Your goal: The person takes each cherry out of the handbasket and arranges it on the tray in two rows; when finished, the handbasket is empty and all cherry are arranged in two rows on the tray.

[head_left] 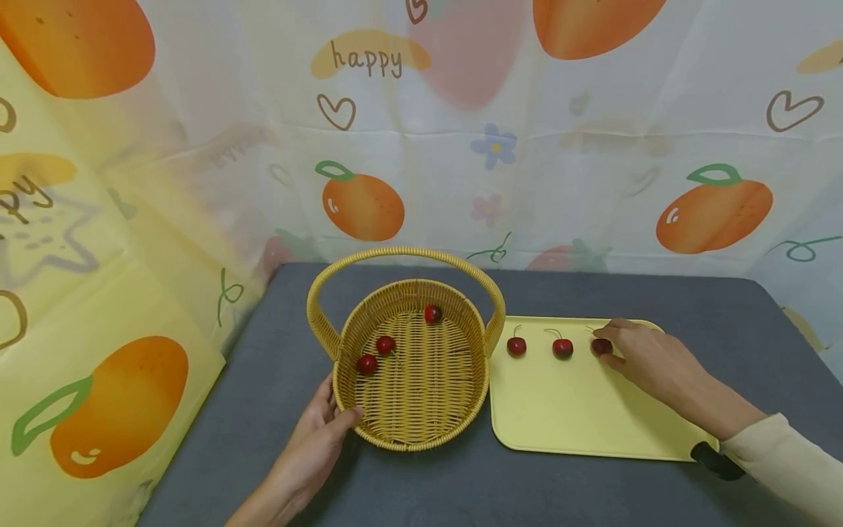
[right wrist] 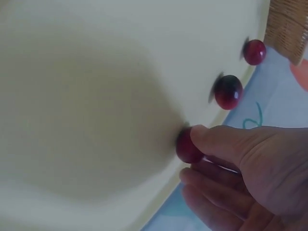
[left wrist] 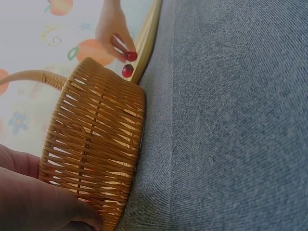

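My left hand [head_left: 317,439] grips the near left side of a round wicker basket [head_left: 484,380], its thumb over the rim and its fingers against the outer wall. Inside the basket lie three red cherries, one of them [head_left: 432,314] near the back wall. Over the far part of a pale yellow tray [head_left: 573,417], my right hand [head_left: 648,362] pinches a dark red cherry [right wrist: 188,146] between thumb and fingers, close to the tray surface. Two more cherries with stems, one in the middle [head_left: 563,348] and one nearer the basket [head_left: 516,345], lie in a row beside it.
The basket's tall arched handle [head_left: 408,252] stands up over its back. The tray lies right beside the basket on a grey cloth-covered table [head_left: 421,490]. A fruit-printed curtain [head_left: 435,183] hangs behind the table and along the left side.
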Motion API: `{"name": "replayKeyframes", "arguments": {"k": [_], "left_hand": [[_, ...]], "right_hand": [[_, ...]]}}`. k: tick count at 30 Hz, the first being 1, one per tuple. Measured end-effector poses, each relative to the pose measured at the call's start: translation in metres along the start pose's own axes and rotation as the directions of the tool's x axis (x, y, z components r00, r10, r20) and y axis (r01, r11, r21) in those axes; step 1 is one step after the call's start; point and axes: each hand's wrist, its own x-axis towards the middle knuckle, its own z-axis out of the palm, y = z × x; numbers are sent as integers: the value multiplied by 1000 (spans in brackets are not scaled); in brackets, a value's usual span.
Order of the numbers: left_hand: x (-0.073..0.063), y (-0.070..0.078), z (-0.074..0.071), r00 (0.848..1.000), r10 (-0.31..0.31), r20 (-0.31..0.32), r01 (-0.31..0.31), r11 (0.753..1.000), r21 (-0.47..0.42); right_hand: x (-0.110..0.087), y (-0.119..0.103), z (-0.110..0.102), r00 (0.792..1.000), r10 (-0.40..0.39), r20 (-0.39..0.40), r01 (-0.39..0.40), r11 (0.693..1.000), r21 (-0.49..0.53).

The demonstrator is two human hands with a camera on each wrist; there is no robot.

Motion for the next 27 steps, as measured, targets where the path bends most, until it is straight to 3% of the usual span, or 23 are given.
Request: {"name": "replayKeyframes", "arguments": {"k": [5, 9, 11, 16, 21, 27], "left_hand": [[0, -1, 0, 1000, 2, 4, -2, 1000, 8], [0, -1, -1, 1000, 5, 9, -5, 1000, 2], [0, -1, -1, 1000, 5, 7, -5, 1000, -3], [-1, 0, -1, 1000, 6, 9, -6, 1000, 5], [-1, 0, -1, 1000, 16, 6, -16, 1000, 3], [-1, -2, -2, 999, 34, 15, -34, 999, -4]], "right_hand": [[-3, -9, -16, 1000, 15, -2, -15, 1000, 15], [-3, -34, -35, 995, -40, -93, 42, 999, 12], [-3, -52, -43, 979, -112, -169, 115, 993, 8], [-1, -106, -59, 903, -292, -315, 314, 949, 22], [12, -164, -72, 885, -384, -265, 426, 896, 127], [51, -224, -87, 869, -459, -186, 490, 850, 194]]}}
